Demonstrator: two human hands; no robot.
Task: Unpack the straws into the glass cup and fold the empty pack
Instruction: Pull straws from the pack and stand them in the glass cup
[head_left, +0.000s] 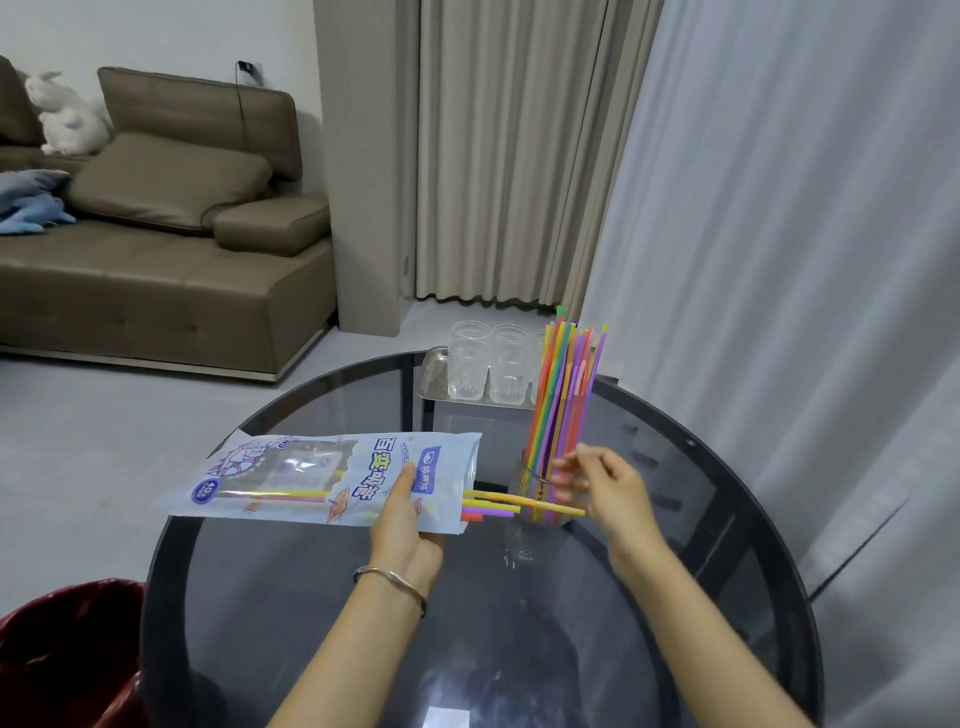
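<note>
My left hand (402, 525) holds the light blue straw pack (322, 480) level above the table, thumb on top, its open mouth facing right. A few straws (493, 506) stick out of that mouth: yellow, purple, green and red. My right hand (602, 486) is at the tip of the long yellow straw (535, 502), fingers spread; whether it pinches the straw is unclear. Just behind it stands the glass cup (524, 493), packed with a tall upright bunch of coloured straws (563, 384).
The round dark glass table (322, 613) carries a metal tray (434, 369) with several empty ribbed glasses (467, 369) at its far side. A red bin (67, 654) is at the lower left. Grey curtains hang at the right, a brown sofa stands at the far left.
</note>
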